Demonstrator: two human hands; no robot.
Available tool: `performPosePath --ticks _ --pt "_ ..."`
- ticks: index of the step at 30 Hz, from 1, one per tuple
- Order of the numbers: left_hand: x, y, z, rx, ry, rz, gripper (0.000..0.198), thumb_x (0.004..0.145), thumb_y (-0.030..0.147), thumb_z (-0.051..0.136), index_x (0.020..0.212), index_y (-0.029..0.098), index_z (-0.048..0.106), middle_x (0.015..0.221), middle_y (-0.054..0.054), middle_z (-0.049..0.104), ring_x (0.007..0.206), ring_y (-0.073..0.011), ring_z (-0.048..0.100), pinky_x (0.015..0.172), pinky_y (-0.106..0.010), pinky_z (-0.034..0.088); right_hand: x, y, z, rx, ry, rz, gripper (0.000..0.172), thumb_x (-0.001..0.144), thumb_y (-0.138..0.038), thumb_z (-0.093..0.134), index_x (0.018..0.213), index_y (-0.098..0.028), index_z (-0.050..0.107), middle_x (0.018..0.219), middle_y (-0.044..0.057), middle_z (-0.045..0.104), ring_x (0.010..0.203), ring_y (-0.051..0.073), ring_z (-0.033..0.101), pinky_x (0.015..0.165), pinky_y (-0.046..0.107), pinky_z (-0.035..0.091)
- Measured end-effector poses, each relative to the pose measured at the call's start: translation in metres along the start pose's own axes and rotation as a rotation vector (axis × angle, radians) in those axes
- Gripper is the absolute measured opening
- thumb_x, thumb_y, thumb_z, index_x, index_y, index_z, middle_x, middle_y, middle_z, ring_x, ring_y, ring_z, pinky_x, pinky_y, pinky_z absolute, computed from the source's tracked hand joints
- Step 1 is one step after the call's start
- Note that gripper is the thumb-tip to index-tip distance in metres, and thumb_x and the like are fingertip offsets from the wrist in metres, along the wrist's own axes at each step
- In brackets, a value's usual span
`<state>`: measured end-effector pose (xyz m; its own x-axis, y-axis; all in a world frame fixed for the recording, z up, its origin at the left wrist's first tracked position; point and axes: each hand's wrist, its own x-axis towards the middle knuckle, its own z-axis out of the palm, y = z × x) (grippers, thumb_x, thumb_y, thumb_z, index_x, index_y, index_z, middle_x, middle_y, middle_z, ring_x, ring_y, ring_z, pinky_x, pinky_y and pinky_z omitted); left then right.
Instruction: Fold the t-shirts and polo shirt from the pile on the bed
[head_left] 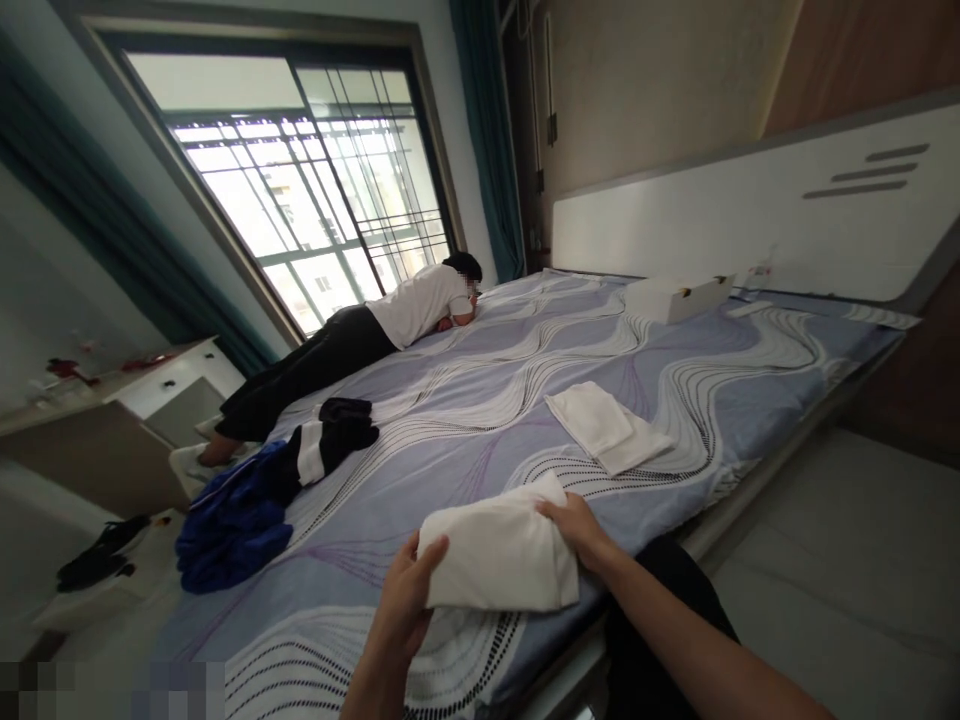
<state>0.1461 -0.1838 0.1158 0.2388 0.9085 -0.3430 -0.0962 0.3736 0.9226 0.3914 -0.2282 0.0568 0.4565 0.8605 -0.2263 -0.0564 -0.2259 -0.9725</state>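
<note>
Between my two hands is a folded white cloth (491,555), held just above the near side of the bed. My left hand (409,585) grips its left edge, thumb on top and fingers tucked under. At the right end, my right hand (577,525) pinches the cloth, its thumb lying over the upper face. Another folded white cloth (604,425) lies flat on the patterned bedsheet (442,440), a little beyond my right hand. What kind of cloth or garment these are, I cannot tell.
A blue garment (232,530) and a black-and-white one (330,445) lie bunched on the left. Past them a person (412,305) lies across the bed's far side. A white box (675,297) stands near the headboard (720,220). Black shoes (101,555) are at lower left.
</note>
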Motion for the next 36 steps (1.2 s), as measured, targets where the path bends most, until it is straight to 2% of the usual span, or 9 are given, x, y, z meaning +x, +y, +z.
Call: performPosePath --ticks 5,11,13,16,21,23,25,31,36 --pt "0.037 0.056 0.085 0.162 -0.293 -0.101 0.036 0.066 0.025 0.080 0.096 0.015 0.064 0.079 -0.006 0.072 0.061 -0.0159 0.066 0.057 -0.026 0.054 -0.023 0.007 -0.071 0.379 0.209 -0.018 0.052 0.067 -0.048 0.077 0.101 -0.009 0.072 0.098 0.013 0.076 0.092 0.030 0.071 0.076 0.034 0.055" --pt "0.126 0.124 0.222 0.377 -0.731 -0.064 0.036 0.063 0.024 0.085 0.090 0.015 0.064 0.084 -0.006 0.071 0.067 -0.0151 0.067 0.060 -0.024 0.054 -0.002 -0.017 -0.136 0.495 0.632 -0.115 0.060 0.066 -0.054 0.078 0.107 -0.011 0.071 0.104 0.012 0.076 0.099 0.030 0.070 0.082 0.036 0.057" --pt "0.162 0.140 0.262 0.413 -0.741 -0.066 0.041 0.061 0.022 0.087 0.094 0.015 0.065 0.089 -0.007 0.072 0.072 -0.0164 0.068 0.064 -0.025 0.056 0.023 -0.027 -0.144 0.481 0.735 -0.186 0.062 0.069 -0.056 0.074 0.112 -0.012 0.070 0.109 0.012 0.074 0.103 0.029 0.069 0.085 0.035 0.056" --pt "0.216 0.136 0.302 0.461 -0.520 -0.105 0.044 0.060 0.018 0.087 0.097 0.014 0.065 0.089 -0.007 0.072 0.074 -0.0180 0.069 0.070 -0.030 0.058 0.072 -0.028 -0.148 0.397 0.820 -0.228 0.063 0.072 -0.056 0.069 0.116 -0.011 0.068 0.116 0.014 0.072 0.109 0.028 0.067 0.090 0.035 0.055" --pt "0.276 0.055 0.309 0.524 -0.183 -0.147 0.029 0.079 0.026 0.076 0.101 0.014 0.061 0.084 -0.003 0.067 0.068 -0.0152 0.066 0.067 -0.033 0.058 0.139 0.013 -0.150 0.133 0.788 0.017 0.063 0.059 -0.053 0.076 0.105 -0.010 0.071 0.101 0.017 0.075 0.102 0.036 0.069 0.083 0.041 0.055" --pt "0.290 0.019 0.302 0.509 -0.107 -0.121 0.022 0.088 0.030 0.066 0.102 0.014 0.062 0.087 -0.002 0.067 0.070 -0.0127 0.065 0.066 -0.031 0.057 0.151 0.030 -0.152 0.096 0.752 0.013 0.066 0.054 -0.051 0.080 0.108 -0.014 0.070 0.101 0.013 0.076 0.100 0.035 0.069 0.081 0.039 0.055" --pt "0.301 -0.005 0.298 0.469 -0.055 -0.045 0.020 0.086 0.029 0.068 0.098 0.013 0.064 0.085 -0.002 0.069 0.068 -0.0123 0.065 0.064 -0.028 0.055 0.154 0.041 -0.154 0.119 0.710 -0.069 0.067 0.054 -0.048 0.081 0.112 -0.016 0.068 0.106 0.009 0.075 0.102 0.031 0.069 0.082 0.036 0.055" --pt "0.329 -0.027 0.294 0.319 -0.031 0.251 0.031 0.070 0.028 0.077 0.098 0.016 0.072 0.084 -0.003 0.073 0.072 -0.0139 0.068 0.067 -0.022 0.053 0.150 0.042 -0.149 0.133 0.782 -0.128 0.069 0.060 -0.044 0.078 0.119 -0.014 0.062 0.113 0.012 0.072 0.104 0.029 0.067 0.090 0.035 0.051" --pt "0.345 -0.039 0.293 0.296 -0.066 0.346 0.044 0.064 0.038 0.080 0.100 0.013 0.074 0.078 -0.003 0.072 0.070 -0.0149 0.066 0.066 -0.024 0.052 0.140 0.032 -0.144 0.017 0.828 -0.204 0.064 0.068 -0.051 0.072 0.119 -0.014 0.058 0.114 0.015 0.070 0.105 0.028 0.066 0.094 0.036 0.049"
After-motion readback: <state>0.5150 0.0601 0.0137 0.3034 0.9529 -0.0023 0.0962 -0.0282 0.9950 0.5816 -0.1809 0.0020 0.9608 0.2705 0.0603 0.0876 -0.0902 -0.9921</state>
